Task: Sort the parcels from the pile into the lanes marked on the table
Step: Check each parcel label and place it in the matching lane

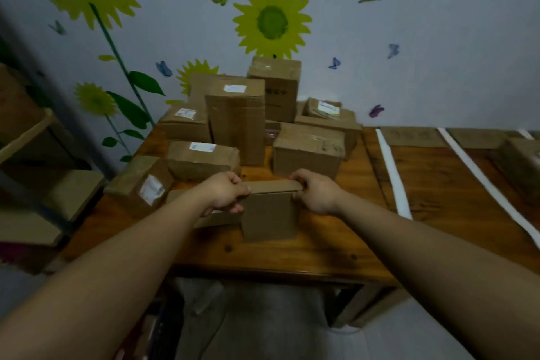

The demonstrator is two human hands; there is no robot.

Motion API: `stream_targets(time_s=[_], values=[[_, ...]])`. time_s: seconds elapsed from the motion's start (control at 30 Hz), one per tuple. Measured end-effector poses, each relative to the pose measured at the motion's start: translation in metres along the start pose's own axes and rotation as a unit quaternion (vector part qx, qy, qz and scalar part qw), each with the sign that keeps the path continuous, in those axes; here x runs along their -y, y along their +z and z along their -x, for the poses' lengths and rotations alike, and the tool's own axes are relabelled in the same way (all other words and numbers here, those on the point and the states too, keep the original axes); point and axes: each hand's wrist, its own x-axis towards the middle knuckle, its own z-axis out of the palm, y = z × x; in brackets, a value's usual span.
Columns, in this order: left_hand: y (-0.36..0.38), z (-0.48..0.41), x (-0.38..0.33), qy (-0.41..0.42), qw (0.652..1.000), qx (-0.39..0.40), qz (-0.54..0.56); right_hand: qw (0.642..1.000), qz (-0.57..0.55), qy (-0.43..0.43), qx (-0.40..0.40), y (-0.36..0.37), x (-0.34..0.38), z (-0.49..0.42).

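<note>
Two bare hands hold one small brown cardboard parcel (268, 216) upright at the near middle of a wooden counter (292, 254). The left hand (226, 193) grips the parcel's upper left corner, with its fingers (244, 188) curled over the top edge and the thumb against the front face. The right hand (317, 193) grips the upper right corner, its fingers (296, 177) clamped on the same top edge. Whether the parcel's bottom edge touches the counter cannot be told.

Just behind it, on the left half of the counter, a pile of brown parcels (233, 117) is stacked against the wall. Several of them carry white labels, and one tall box stands upright in the middle of the pile.

On the right half, two white strips (393, 175) run from the far edge toward the near edge, dividing the surface into lanes. Flat cardboard signs (412, 136) lie at the far end of the lanes, their writing too blurred to read. A blurred box (523, 161) sits in the lane at the far right.

The pale wall (438, 38) behind carries sunflower and butterfly stickers. Dim shelves (29, 137) holding more cardboard stand at the left.
</note>
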Motion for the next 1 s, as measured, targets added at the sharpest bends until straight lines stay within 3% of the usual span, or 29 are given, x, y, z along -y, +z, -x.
stream_targets(time_s=[0.17, 0.43, 0.6, 0.77, 1.0], values=[[0.064, 0.017, -0.026, -0.032, 0.999, 0.0, 0.037, 0.983, -0.179, 0.049, -0.003, -0.013, -0.058, 0.036], [0.095, 0.047, -0.035, -0.063, 0.996, 0.045, 0.051, 0.969, -0.223, 0.107, -0.022, -0.023, -0.079, 0.078], [0.085, 0.074, -0.042, 0.023, 0.997, 0.055, 0.048, 0.959, -0.263, 0.08, -0.068, -0.028, -0.065, 0.105], [0.065, 0.106, -0.037, 0.145, 0.988, 0.012, 0.059, 0.95, -0.29, 0.024, -0.114, -0.028, -0.036, 0.122], [0.046, 0.138, -0.031, 0.243, 0.968, -0.007, 0.055, 0.943, -0.276, -0.014, -0.185, -0.024, -0.009, 0.143]])
